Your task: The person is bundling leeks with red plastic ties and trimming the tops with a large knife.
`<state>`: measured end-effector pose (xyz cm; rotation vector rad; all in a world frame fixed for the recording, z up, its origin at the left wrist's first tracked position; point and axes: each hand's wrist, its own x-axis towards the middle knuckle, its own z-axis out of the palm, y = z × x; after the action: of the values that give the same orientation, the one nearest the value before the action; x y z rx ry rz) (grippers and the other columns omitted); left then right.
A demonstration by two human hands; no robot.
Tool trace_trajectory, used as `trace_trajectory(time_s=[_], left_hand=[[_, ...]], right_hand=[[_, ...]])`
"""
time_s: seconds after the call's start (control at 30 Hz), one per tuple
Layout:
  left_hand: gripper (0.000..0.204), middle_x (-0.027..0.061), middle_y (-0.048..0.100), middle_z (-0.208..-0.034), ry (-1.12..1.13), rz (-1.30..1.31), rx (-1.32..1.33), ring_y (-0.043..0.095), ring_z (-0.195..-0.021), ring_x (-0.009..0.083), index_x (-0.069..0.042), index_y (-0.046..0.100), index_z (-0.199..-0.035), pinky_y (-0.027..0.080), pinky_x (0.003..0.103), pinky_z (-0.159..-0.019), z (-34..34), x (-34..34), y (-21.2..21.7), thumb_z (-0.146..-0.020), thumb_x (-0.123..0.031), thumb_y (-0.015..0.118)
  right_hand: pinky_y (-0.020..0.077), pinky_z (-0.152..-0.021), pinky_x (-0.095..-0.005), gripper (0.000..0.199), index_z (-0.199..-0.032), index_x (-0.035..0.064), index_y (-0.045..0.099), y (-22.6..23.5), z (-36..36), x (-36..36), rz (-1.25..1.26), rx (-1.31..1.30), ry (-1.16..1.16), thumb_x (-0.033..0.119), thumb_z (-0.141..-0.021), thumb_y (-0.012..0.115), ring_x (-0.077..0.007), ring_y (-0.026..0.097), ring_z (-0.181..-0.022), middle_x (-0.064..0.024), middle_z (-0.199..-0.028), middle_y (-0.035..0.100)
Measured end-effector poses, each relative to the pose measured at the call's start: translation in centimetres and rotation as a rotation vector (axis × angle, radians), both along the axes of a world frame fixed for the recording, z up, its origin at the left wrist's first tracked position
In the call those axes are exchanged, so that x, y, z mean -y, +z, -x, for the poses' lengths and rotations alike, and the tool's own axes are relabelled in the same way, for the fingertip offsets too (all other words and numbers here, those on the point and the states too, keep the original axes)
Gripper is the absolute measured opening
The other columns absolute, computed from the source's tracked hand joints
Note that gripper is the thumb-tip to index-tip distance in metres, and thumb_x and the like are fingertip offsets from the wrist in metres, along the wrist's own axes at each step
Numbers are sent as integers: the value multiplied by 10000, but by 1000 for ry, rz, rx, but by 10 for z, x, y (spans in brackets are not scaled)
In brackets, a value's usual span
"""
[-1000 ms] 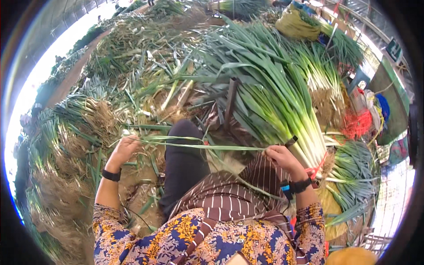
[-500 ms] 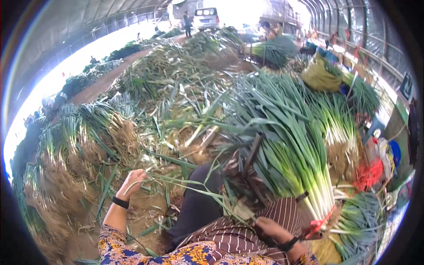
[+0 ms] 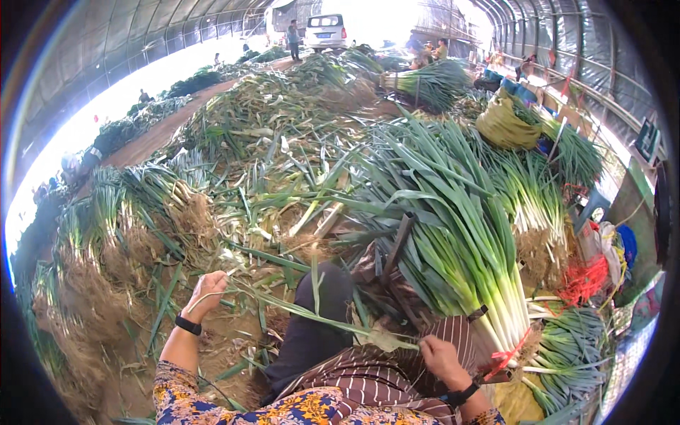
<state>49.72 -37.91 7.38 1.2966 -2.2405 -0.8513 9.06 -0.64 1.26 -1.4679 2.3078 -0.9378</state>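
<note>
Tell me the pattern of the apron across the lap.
The apron is brown with thin white stripes; it shows best in the head view.

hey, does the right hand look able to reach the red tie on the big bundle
Probably yes: the red tie lies close by, to the right of the right hand, and nothing visible blocks it. That hand does seem to grip a leaf strip, though.

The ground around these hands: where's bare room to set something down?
Fairly bare soil shows between the rooty bundles and left forearm; scrap-littered soil lies between the left hand and dark trouser leg. Beside the right hand, a big leek bundle crowds in.
</note>
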Motion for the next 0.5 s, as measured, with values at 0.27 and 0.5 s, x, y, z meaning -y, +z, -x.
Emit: trace_trajectory(time_s=[0.27, 0.5], left_hand=[[192, 143, 606, -711, -24, 119, 17, 604, -653, 290, -51, 619, -827, 454, 341, -594, -27, 13, -19, -769, -226, 566], [290, 126, 628, -743, 7, -59, 83, 587, -704, 202, -7, 641, -841, 450, 317, -682, -27, 18, -53, -833, -281, 543]], right_hand=[[473, -527, -372, 76, -861, 80, 602, 79, 8, -12, 140, -194, 212, 135, -809, 599, -304, 602, -615, -141, -699, 596], [495, -572, -366, 94, -883, 60, 589, 62, -5, -2, 160, -117, 240, 137, -828, 587, -301, 604, -660, -129, -766, 617]])
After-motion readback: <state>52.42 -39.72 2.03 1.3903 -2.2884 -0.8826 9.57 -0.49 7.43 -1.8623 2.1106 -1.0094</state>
